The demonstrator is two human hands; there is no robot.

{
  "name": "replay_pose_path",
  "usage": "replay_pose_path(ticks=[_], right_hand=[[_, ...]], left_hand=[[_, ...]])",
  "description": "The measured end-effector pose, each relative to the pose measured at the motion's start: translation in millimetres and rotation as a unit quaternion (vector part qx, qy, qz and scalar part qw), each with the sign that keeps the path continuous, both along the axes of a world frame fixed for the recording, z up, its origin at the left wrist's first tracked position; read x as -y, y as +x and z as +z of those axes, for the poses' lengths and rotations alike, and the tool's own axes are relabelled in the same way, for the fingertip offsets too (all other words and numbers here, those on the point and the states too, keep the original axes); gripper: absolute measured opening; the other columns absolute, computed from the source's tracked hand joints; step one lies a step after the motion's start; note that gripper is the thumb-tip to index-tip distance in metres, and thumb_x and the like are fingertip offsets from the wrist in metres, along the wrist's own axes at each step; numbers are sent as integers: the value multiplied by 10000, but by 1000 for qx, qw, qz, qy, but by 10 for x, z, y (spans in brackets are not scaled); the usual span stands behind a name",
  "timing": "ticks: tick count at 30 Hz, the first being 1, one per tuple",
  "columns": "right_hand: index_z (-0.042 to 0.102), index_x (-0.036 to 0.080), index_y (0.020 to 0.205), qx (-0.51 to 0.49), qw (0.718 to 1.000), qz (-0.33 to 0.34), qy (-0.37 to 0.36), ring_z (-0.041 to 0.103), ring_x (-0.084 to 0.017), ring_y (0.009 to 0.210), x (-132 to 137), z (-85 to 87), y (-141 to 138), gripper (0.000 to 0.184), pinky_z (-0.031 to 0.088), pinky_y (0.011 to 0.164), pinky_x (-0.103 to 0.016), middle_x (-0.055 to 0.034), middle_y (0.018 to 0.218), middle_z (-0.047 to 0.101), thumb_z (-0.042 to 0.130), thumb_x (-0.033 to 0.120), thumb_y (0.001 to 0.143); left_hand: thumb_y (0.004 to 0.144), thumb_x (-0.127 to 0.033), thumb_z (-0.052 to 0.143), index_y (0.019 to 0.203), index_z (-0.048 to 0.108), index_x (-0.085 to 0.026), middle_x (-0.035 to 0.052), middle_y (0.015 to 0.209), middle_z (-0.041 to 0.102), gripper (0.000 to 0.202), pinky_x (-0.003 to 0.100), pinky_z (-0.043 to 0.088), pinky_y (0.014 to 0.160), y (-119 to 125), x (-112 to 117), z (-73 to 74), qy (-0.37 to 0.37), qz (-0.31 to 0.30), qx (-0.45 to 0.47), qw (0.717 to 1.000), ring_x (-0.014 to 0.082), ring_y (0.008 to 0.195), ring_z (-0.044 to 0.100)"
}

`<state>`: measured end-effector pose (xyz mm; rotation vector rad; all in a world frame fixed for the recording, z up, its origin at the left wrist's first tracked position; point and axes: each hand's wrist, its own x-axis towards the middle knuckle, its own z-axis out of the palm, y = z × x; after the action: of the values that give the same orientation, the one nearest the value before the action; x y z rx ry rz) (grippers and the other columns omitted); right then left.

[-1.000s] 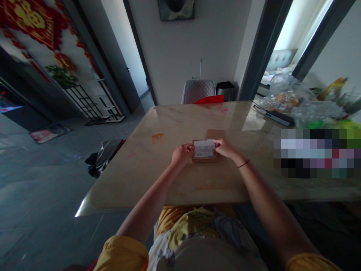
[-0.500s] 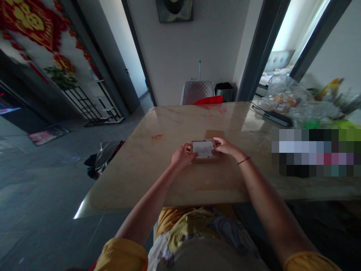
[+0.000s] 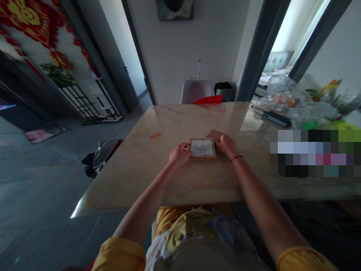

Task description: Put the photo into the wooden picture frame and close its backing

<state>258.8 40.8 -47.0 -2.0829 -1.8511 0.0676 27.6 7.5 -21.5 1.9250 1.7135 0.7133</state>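
A small wooden picture frame (image 3: 202, 158) lies on the table in front of me, with a whitish sheet (image 3: 202, 147) inside its border. My left hand (image 3: 180, 153) grips the frame's left edge, thumb near the sheet. Just beyond the frame's far right corner is a thin brown board (image 3: 214, 134), partly covered by my fingers. My right hand (image 3: 227, 146) is closed on the board's near right part, beside the frame; its fingertips are mostly hidden.
The marble-patterned table (image 3: 135, 177) has an orange stain left of the frame. Plastic bags (image 3: 313, 111) and a dark elongated device (image 3: 276, 117) sit at the right, near a pixelated patch. A quilted chair (image 3: 199, 91) stands beyond the far edge, with red material (image 3: 208, 99) by it.
My right hand has let go of the frame's right side and taken hold of the brown board, which has turned slightly. My left hand stays on the frame.
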Motion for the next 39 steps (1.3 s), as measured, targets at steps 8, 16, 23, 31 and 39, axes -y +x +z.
replay_pose_path(ticks=[8, 16, 23, 31, 39], right_hand=[[439, 102, 1327, 42, 999, 1, -6, 591, -288, 1053, 46, 98, -58, 512, 439, 809, -359, -218, 1166, 605, 422, 409, 918], [553, 158, 1188, -75, 983, -73, 149, 634, -211, 749, 101, 270, -26, 412, 398, 644, -288, -132, 894, 683, 249, 329, 970], [634, 146, 980, -372, 879, -53, 293, 558, -145, 541, 58, 316, 79, 489, 402, 519, -249, -64, 717, 632, 349, 533, 886], [673, 145, 696, -446, 870, 102, 185, 526, -126, 593, 75, 239, -151, 354, 384, 526, -219, -15, 592, 591, 612, 493, 716], [669, 164, 914, -540, 835, 66, 84, 467, -83, 486, 64, 208, -264, 456, 386, 424, -202, -6, 712, 610, 621, 554, 684]], left_hand=[[780, -351, 599, 1077, 624, -247, 51, 1127, 650, 316, 275, 479, 735, 30, 15, -43, 28, 15, -2, 999, 176, 889, 637], [786, -374, 616, 1077, 621, -249, 47, 1104, 663, 316, 264, 478, 742, 29, 24, -51, 21, 21, 1, 1000, 166, 895, 639], [854, -440, 506, 1009, 647, -216, 69, 1060, 683, 307, 266, 481, 711, 25, 44, -22, 26, 19, 44, 999, 175, 870, 651], [900, -466, 362, 870, 714, -192, 59, 927, 707, 447, 288, 475, 784, 1, -6, -48, 40, 13, 105, 994, 187, 884, 651], [795, -365, 581, 808, 717, -186, 60, 1176, 658, 225, 263, 447, 922, -19, -108, -127, 6, 37, 188, 982, 176, 1072, 612]])
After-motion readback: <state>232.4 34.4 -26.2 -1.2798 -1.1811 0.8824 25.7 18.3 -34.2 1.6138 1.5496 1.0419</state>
